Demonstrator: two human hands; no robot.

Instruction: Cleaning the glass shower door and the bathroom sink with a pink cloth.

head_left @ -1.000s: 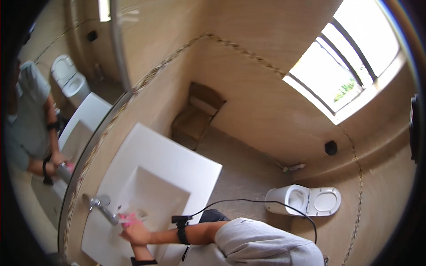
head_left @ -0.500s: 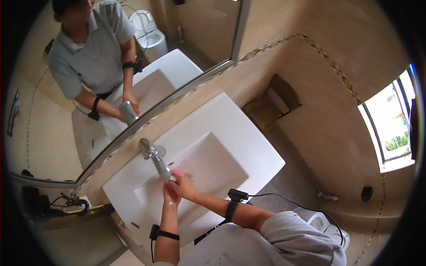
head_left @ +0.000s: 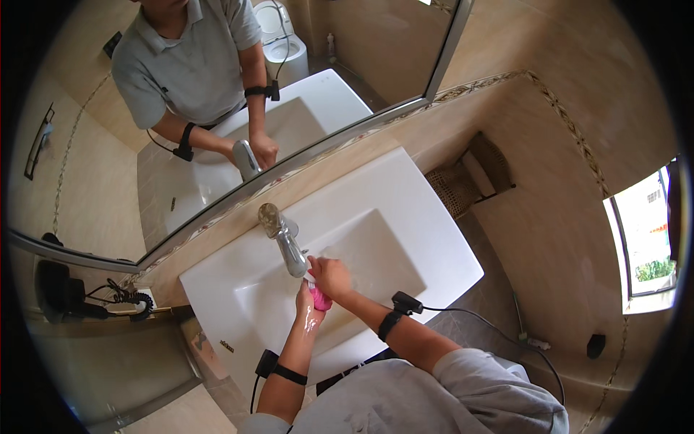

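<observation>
Under the spout of the chrome faucet [head_left: 287, 249], both hands are close together over the white basin [head_left: 390, 253]. Bunched between them is a bright pink, soft-looking thing [head_left: 320, 299]; its kind cannot be made out. A small white piece [head_left: 309, 278] shows at its upper end, just below the spout. My left hand [head_left: 304, 295] is wrapped round the pink thing from the left, its wrist shiny and wet. My right hand [head_left: 333, 278] is closed at its upper right side, back of the hand up, fingers mostly hidden.
A large mirror [head_left: 217, 94] behind the sink reflects the hands and a toilet. To the right are a brown woven chair [head_left: 463, 181] and a window [head_left: 647, 239]. A black hair dryer [head_left: 61, 289] with coiled cord hangs at left. Camera straps with cables circle both forearms.
The view has shifted, so the sink appears farther right. The pink thing, mostly hidden before, now shows between the hands, and my right hand has turned with its back upward.
</observation>
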